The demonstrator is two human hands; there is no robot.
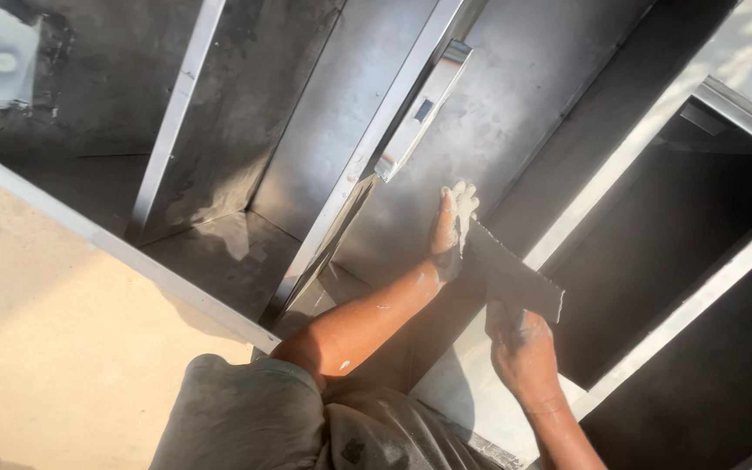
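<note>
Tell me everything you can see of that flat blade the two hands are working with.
The flat blade is a wide, thin, dark sheet, probably metal, with a pale smear along its upper edge. It lies tilted against the grey cabinet panel, running from upper left to lower right. The left hand, its fingers caked in white paste, presses its upper end; the right hand grips its lower edge.
</note>
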